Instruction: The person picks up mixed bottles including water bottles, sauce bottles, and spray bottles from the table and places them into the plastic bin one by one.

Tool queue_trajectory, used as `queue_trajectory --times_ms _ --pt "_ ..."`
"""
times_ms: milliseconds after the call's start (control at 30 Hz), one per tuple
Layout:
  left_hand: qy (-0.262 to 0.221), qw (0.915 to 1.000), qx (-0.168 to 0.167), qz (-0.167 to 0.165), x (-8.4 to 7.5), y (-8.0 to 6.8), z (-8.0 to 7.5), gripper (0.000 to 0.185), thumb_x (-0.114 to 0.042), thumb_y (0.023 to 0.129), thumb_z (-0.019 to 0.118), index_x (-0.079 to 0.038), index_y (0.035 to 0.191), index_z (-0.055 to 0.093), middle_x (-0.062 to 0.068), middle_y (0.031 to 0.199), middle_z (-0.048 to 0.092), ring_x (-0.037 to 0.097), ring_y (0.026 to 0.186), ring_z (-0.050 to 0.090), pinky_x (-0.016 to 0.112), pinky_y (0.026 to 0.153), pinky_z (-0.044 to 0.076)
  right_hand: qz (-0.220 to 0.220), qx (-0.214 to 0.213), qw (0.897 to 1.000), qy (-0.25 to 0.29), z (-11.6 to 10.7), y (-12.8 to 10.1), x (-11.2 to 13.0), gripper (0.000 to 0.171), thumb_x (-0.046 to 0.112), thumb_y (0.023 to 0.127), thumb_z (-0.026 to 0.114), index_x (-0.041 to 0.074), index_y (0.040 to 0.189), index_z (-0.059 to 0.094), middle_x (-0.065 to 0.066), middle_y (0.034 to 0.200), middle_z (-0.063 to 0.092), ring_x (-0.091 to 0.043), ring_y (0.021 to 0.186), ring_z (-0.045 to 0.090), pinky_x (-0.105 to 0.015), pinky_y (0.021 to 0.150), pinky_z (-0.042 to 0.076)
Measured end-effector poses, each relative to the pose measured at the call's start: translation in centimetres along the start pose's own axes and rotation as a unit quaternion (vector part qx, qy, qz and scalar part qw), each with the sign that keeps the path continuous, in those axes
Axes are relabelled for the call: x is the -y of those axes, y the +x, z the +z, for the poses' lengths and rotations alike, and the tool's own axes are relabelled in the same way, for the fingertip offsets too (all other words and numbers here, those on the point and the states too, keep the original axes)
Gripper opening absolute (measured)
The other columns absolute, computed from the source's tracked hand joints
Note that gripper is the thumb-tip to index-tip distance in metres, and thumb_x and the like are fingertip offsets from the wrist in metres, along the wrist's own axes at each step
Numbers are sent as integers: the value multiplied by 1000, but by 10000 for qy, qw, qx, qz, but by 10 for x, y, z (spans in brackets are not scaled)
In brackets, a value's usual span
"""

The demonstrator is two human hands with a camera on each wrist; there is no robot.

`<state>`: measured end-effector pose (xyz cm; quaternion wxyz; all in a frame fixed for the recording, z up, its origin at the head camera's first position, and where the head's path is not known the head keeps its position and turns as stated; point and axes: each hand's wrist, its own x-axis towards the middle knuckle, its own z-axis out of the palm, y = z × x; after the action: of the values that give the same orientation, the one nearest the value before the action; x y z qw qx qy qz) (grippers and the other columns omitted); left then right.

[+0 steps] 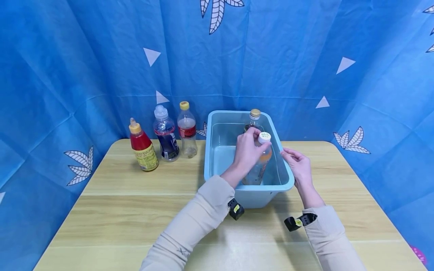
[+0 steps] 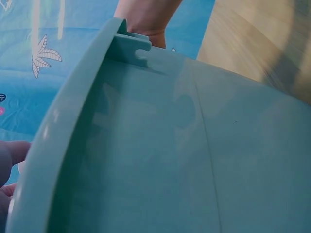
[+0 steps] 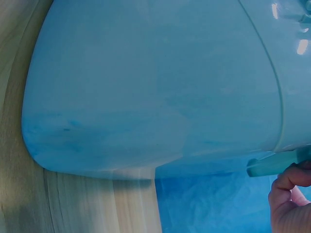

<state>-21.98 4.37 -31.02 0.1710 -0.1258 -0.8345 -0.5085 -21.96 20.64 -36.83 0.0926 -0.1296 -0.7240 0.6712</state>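
We have the table [image 1: 135,210] under us, and on it the blue bin [image 1: 217,150], which fills both wrist views with its outer wall. Inside, at the far end, stands a brown bottle [image 1: 254,118], and nearer us our left hand [image 1: 246,152] has its fingers curled round the neck of the orange bottle [image 1: 262,160], white cap up, its base down inside the bin, leaning a little toward the right wall. Our right hand [image 1: 298,165] sits at the bin's right rim, fingers bent over the edge. Here is the worry: the bottle is held only high up, so it could swing and knock the brown bottle over if we let go while it is tilted. And if the right hand slackens, the light bin may slide on the smooth wood. Off to the left, three bottles [image 1: 162,135] stand well apart from all this, safe enough.
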Motion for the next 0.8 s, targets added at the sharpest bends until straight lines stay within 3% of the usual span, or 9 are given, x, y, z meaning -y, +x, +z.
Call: queue_trajectory --times_ms 800 --pt "295 9982 344 -403 7 0 12 33 -16 72 74 -5 96 55 5 90 62 14 83 58 16 67 46 -24 89 9998 157 -1 1 -4 45 21 81 65 -4 117 54 11 72 62 -4 68 61 -16 61 49"
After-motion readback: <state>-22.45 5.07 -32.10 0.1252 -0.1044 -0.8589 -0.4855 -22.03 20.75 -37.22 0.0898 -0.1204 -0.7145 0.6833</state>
